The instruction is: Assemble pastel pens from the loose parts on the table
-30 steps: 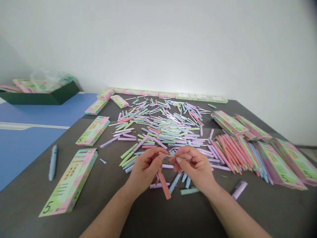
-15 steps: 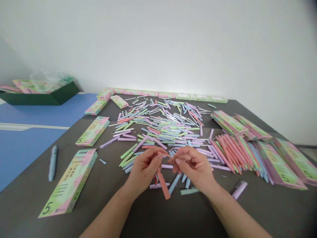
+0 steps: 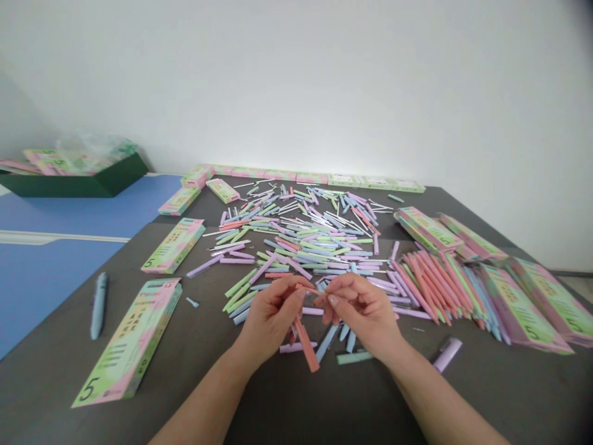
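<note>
On a dark table point(image 3: 324, 411), loose pen parts point(image 3: 319, 244) lie scattered mid-surface; whole-looking pens point(image 3: 430, 284) lie heaped to the right. The left hand point(image 3: 273, 315), nearly closed, pinches a slim coral piece point(image 3: 306, 288) above a coral barrel point(image 3: 306, 349). The right hand point(image 3: 365, 315), fingers curled, meets its tip, perhaps gripping something too small to tell.

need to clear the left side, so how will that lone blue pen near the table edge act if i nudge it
The blue pen would likely roll sideways, since its barrel looks rounded. It is probably stiff, as it lies straight with no sag. Being slim, it seems likely to be light, so a soft nudge toward the box looks safer than one toward the edge.
</note>
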Available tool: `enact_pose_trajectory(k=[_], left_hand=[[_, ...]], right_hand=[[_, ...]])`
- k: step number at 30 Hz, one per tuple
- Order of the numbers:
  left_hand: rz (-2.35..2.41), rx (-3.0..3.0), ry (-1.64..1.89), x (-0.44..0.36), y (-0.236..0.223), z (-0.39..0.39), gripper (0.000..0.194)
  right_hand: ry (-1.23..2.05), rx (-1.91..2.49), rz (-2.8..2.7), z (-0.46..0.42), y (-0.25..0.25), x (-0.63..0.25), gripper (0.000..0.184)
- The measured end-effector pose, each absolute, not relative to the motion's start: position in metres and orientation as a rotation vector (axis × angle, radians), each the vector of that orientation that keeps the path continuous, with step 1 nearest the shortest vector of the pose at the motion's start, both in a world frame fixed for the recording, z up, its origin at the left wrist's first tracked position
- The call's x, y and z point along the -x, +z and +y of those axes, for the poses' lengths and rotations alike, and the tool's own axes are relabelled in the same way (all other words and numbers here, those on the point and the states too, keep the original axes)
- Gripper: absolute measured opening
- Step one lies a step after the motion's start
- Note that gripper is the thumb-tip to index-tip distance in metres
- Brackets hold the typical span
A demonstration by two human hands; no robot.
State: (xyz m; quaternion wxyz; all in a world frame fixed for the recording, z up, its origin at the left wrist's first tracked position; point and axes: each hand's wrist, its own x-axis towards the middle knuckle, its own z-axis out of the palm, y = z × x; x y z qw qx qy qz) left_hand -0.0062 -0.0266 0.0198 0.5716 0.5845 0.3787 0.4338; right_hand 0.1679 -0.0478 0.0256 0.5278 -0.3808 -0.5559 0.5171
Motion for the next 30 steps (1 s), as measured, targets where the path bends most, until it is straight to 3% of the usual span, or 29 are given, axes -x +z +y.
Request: enact_pose_trajectory(k=[30], left_hand=[[0.933, -1.413, 1.033, 0.0051, 0.0242, -0.0281, 0.027]], right_hand=[[1.214, 0.925, -1.358, -0.0479, 0.0258, -0.1699, 0.008]])
